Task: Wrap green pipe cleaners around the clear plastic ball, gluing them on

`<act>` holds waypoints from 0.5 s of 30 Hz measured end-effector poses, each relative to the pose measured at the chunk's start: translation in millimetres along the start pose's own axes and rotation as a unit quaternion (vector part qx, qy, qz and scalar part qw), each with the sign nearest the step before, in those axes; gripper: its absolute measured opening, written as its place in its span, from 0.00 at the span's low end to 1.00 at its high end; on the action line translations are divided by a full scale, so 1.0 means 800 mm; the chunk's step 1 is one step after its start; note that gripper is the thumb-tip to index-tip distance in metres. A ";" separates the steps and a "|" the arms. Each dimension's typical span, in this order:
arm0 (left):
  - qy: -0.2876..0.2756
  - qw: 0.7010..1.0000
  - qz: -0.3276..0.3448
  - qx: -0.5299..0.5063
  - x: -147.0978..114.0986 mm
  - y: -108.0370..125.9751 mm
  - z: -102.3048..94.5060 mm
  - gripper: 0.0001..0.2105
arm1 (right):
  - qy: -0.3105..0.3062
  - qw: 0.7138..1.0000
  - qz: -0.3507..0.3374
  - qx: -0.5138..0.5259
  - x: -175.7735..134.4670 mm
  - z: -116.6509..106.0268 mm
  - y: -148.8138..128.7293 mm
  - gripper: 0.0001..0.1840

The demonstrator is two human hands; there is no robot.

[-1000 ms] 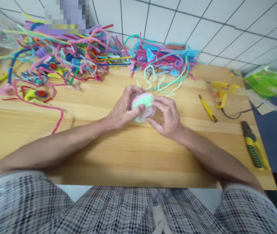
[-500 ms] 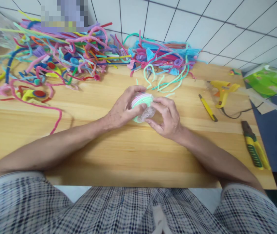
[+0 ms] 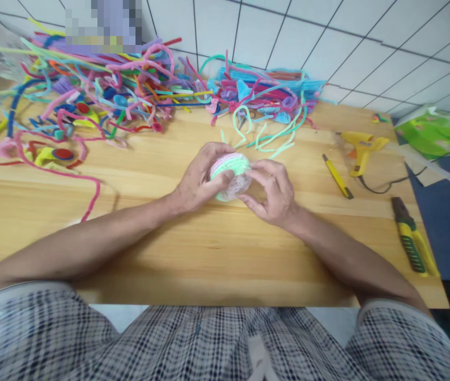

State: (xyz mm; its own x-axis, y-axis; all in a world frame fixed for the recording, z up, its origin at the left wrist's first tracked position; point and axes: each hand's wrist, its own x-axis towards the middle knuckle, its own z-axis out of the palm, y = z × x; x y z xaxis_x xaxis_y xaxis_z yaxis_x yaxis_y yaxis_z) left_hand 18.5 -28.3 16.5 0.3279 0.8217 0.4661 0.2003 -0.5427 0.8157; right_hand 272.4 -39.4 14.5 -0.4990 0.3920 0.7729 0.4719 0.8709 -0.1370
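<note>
Between my hands is a round ball (image 3: 239,165) banded in pink and mint-green pipe cleaner, with a clear, whitish lower part. My left hand (image 3: 203,177) wraps its left side, the thumb lying across the front. At the right side, my right hand (image 3: 271,191) pinches the ball's edge with thumb and fingertips. Whether a strand end sits in that pinch is too small to make out. Just beyond the ball lie loose mint-green pipe cleaners (image 3: 278,138) on the wooden table (image 3: 217,254).
Tangled coloured pipe cleaners (image 3: 101,90) cover the back left, with a blue and pink bundle (image 3: 268,87) by the tiled wall. At right lie a yellow glue gun (image 3: 361,148) with its cord, a yellow cutter knife (image 3: 338,177) and green-yellow pliers (image 3: 411,238).
The ball has turned slightly and shifted a little to the left, showing more of its pink and green top. Both hands keep their hold on it.
</note>
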 end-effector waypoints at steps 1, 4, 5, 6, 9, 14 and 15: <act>-0.002 1.000 0.002 0.000 0.000 0.001 -0.001 0.27 | 0.002 1.000 -0.002 0.001 0.000 0.000 0.000 0.35; -0.009 1.000 0.005 0.004 0.001 0.004 -0.003 0.26 | 0.000 1.000 -0.003 0.001 0.002 0.000 0.000 0.36; -0.010 1.000 0.003 0.006 0.001 0.005 -0.003 0.26 | -0.001 1.000 -0.003 0.001 0.002 0.000 0.000 0.36; -0.010 1.000 0.001 0.006 0.001 0.006 -0.003 0.26 | -0.001 1.000 -0.004 -0.001 0.002 0.000 0.000 0.36; -0.009 1.000 -0.007 -0.003 0.002 0.008 -0.002 0.27 | 0.001 1.000 -0.005 -0.002 0.001 0.000 0.001 0.36; -0.011 0.999 -0.045 -0.011 0.005 0.008 -0.001 0.27 | -0.014 1.000 0.008 -0.002 -0.002 0.001 0.002 0.37; -0.012 0.998 -0.053 -0.013 0.005 0.008 -0.001 0.26 | -0.015 1.000 0.010 -0.002 -0.002 0.002 0.002 0.37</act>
State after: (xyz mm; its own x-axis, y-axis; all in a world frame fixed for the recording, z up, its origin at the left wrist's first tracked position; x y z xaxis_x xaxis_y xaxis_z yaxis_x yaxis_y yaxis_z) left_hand 20.2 -28.4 24.3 0.3291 0.8693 0.3687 0.2111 -0.4483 0.8686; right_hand 273.2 -38.1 11.9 -0.5105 0.4174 0.7518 0.4843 0.8620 -0.1497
